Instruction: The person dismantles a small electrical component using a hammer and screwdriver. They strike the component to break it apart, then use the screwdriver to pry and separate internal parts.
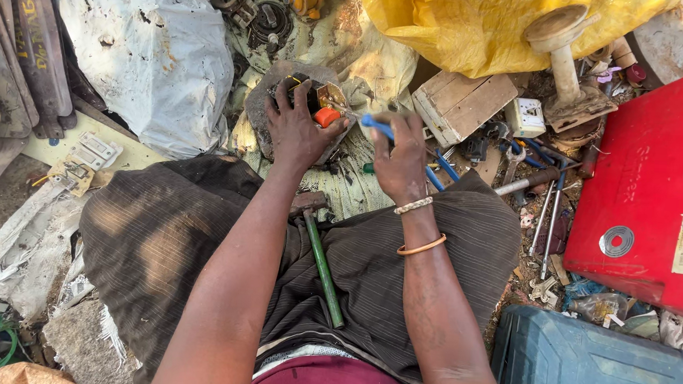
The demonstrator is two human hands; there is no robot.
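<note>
My left hand [294, 131] presses down on a small dark electrical part [315, 97] with an orange piece, holding it on a flat grey stone [265, 94]. My right hand [398, 156] grips a blue-handled tool [380, 126] whose tip points at that part. A hammer with a green handle [323, 269] lies on the dark striped cloth over my lap, between my forearms. Two bangles circle my right wrist.
A red metal case [653, 185] lies at the right, a blue plastic container [597, 369] below it. A wooden box [463, 105], a white socket [526, 116], loose tools [546, 218], a yellow sack [483, 24] and a white sack [150, 57] crowd the ground ahead.
</note>
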